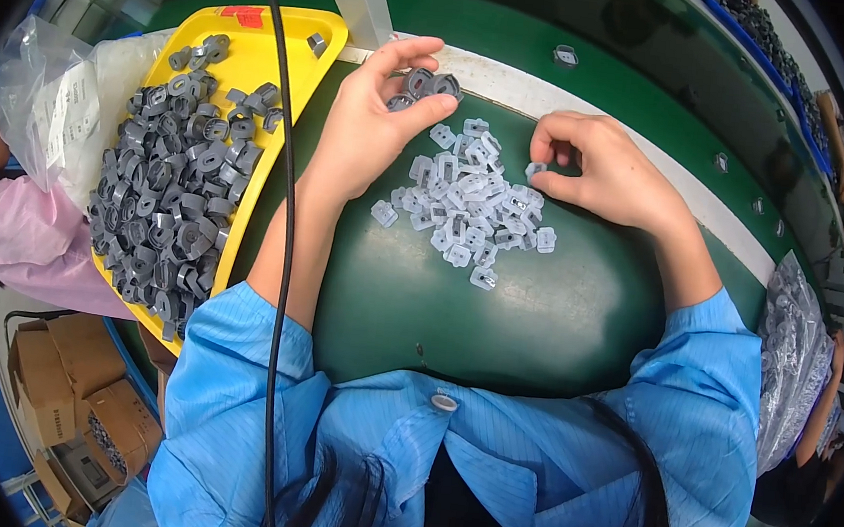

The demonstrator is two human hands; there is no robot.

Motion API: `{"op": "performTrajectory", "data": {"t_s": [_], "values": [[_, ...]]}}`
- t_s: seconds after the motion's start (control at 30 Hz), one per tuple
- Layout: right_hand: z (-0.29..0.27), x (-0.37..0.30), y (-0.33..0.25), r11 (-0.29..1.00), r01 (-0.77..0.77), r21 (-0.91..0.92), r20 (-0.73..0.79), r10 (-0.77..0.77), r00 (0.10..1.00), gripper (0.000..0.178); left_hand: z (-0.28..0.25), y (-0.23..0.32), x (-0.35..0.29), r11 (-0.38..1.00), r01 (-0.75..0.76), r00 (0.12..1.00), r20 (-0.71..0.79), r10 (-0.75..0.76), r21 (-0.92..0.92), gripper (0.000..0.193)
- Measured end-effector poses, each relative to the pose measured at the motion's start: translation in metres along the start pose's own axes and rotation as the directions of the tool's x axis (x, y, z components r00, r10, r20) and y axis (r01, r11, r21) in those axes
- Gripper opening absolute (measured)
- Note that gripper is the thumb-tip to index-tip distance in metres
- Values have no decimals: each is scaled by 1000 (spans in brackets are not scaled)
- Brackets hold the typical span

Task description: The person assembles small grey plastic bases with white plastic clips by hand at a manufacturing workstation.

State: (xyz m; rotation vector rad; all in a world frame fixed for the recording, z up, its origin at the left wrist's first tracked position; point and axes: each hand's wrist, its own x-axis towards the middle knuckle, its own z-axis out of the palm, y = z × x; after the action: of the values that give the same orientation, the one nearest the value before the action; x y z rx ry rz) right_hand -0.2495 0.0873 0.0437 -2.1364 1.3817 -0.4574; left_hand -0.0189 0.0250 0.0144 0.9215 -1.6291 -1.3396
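head view: at upper centre, cups grey rings (419, 84) in the left hand (366, 118), likely against spilling, and pinches a translucent piece (534, 171) in the right hand (606, 167) beside a pale pile (463, 199) heaped within reach.

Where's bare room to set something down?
The green table is mostly bare between the pale pieces and the blue jacket. The yellow tray has a gap by its red tape; gray parts crowd its nearer end. The pale pieces themselves lie piled close.
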Motion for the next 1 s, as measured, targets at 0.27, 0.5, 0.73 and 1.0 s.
{"op": "performTrajectory", "data": {"t_s": [0.27, 0.5, 0.73, 1.0], "values": [[3, 44, -6, 720, -49, 693, -101, 163, 981, 12, -2, -10, 3, 952, 142, 989, 82, -124, -271, 39], [8, 57, -9, 594, 58, 802, -219, 203, 954, 24, 12, -2, 1, 880, 72, 997, 8, -77, -469, 39], [16, 53, -12, 639, 61, 767, -281, 248, 927, 20, 20, -15, 2, 969, -227, 955, -170, 241, 102, 34], [28, 55, -5, 859, 103, 502, -420, 138, 897, 18, 25, -7, -5, 821, -380, 875, -122, 468, 427, 32]]}}
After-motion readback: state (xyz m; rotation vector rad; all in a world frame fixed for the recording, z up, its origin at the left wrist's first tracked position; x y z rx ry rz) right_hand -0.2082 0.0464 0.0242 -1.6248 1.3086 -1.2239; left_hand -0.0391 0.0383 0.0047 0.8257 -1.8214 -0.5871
